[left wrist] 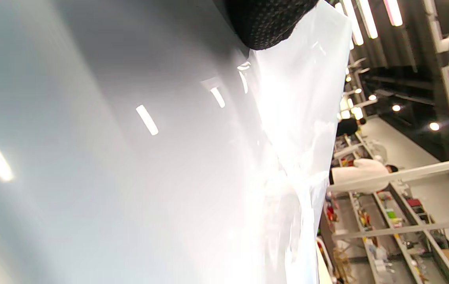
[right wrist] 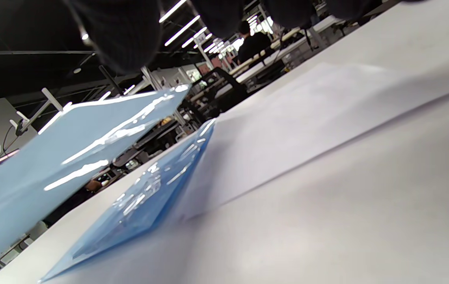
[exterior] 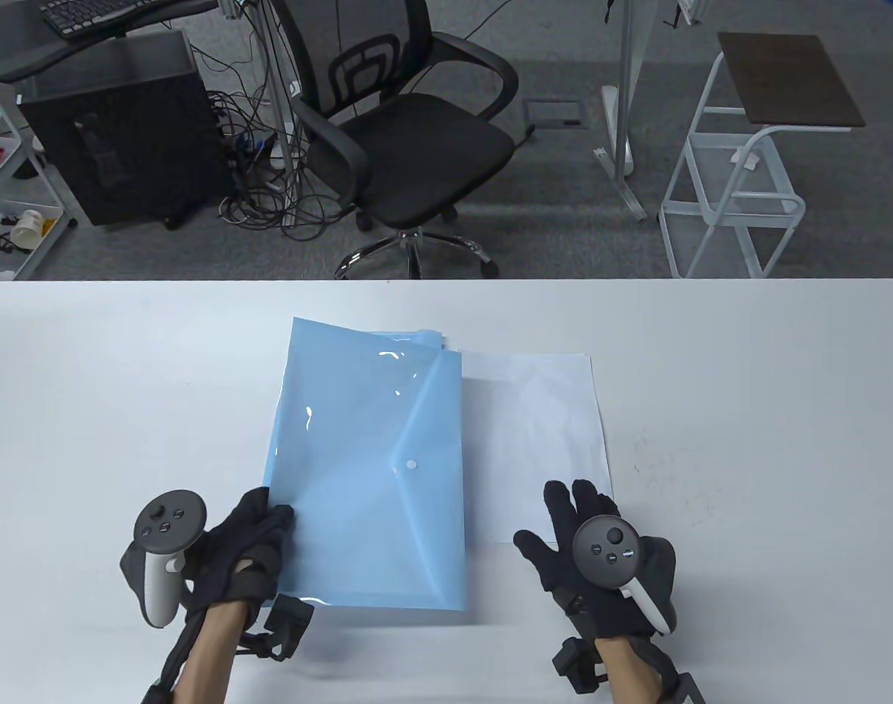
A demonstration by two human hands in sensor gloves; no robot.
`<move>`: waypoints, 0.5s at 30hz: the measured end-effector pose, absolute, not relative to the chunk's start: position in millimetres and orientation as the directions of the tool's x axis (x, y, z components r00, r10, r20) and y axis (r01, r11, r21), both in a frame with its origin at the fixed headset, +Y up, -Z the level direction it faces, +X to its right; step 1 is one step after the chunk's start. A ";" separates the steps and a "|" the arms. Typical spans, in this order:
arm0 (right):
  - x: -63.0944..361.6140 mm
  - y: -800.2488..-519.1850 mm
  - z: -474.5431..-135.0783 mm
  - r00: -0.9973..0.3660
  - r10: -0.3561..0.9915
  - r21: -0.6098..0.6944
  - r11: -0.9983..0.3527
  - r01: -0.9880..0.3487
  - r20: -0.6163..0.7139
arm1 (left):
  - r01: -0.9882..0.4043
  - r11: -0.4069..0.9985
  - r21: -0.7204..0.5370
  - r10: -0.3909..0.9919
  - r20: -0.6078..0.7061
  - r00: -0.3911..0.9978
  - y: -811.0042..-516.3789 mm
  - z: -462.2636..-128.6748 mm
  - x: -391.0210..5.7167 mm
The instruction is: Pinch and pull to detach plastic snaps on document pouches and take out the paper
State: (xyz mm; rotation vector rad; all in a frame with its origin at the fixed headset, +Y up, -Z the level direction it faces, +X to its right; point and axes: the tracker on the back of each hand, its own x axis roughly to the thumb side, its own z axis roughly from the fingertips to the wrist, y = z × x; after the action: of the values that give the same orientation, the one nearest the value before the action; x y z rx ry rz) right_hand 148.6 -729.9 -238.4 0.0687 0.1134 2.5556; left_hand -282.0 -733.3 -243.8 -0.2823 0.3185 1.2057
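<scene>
Table view shows our left hand at the near left corner of the top blue pouch, fingers curled over its edge and gripping it, the tracker sitting out to the left of the knuckles. Our right hand lies palm down with its fingers straight and slightly spread, holding nothing — the fingertips rest on the near right corner of the white paper.

The paper lies flat on the white table, just right of the pouches and tucked partly under their right edge. The pouch we hold is glossy, translucent blue, its pointed flap folded across the front with a small white snap at the tip. Whether that snap is fastened we cannot tell.

From the right wrist view the held pouch is tilted, lifted clear of a second blue pouch that lies flat on the table, with the paper beside it. More pouch edges peek out at the far side of the stack in the table view.

From the left wrist view the pouch is washed out by glare — only one dark gloved fingertip shows, against its upper edge.
</scene>
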 end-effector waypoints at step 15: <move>141.1 -735.6 -238.5 -0.847 0.531 0.131 -0.842 -0.524 0.026 | -0.941 0.307 -0.145 0.785 -0.520 0.337 -784.8 -243.5 -278.0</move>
State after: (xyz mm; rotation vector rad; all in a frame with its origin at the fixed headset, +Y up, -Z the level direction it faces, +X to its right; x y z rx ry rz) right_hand 141.1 -735.6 -238.5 0.0828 0.1601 2.5782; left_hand -278.0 -784.8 -243.5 -0.4666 0.3859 1.1792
